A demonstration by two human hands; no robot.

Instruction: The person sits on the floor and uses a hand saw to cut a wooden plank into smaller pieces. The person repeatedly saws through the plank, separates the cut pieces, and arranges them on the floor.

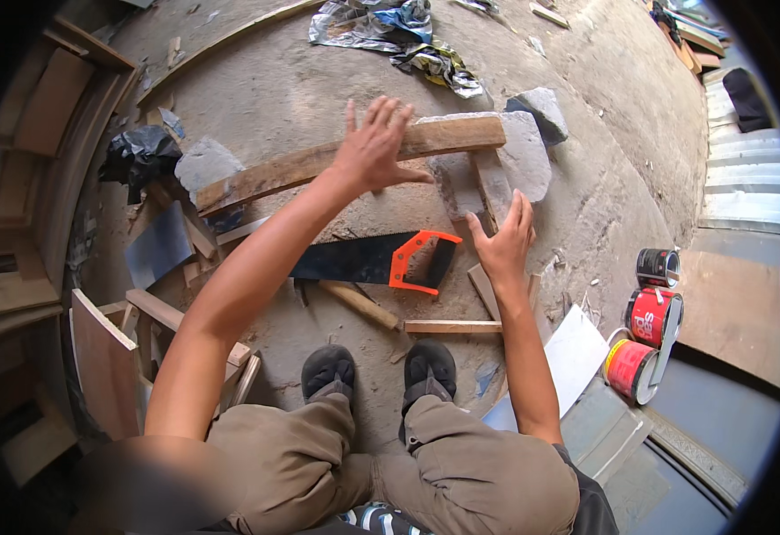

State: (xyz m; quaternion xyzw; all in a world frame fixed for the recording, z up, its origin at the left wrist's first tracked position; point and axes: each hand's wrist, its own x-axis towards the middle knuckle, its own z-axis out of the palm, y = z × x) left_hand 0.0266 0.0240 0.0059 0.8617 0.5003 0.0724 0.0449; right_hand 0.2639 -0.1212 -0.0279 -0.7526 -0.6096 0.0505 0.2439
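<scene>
A long wooden beam (283, 171) lies across pale concrete blocks in front of me. My left hand (375, 147) is over the beam with its fingers spread; whether it touches the wood I cannot tell. A shorter wooden piece (493, 183) runs from under the beam's right end toward me, lying against the concrete block (530, 165). Just at its near end is my right hand (506, 242), thumb and fingers apart, holding nothing. Between my arms a handsaw (345, 259) with an orange and black handle rests on the ground, beside a round wooden handle (359, 304).
Wood offcuts and a grey sheet (158, 247) lie to the left, near wooden frames (105, 366). Red cans (632, 367) stand at right by a white board (577, 352). Crumpled foil (372, 25) lies at the far side. A thin wood strip (452, 326) is near my feet.
</scene>
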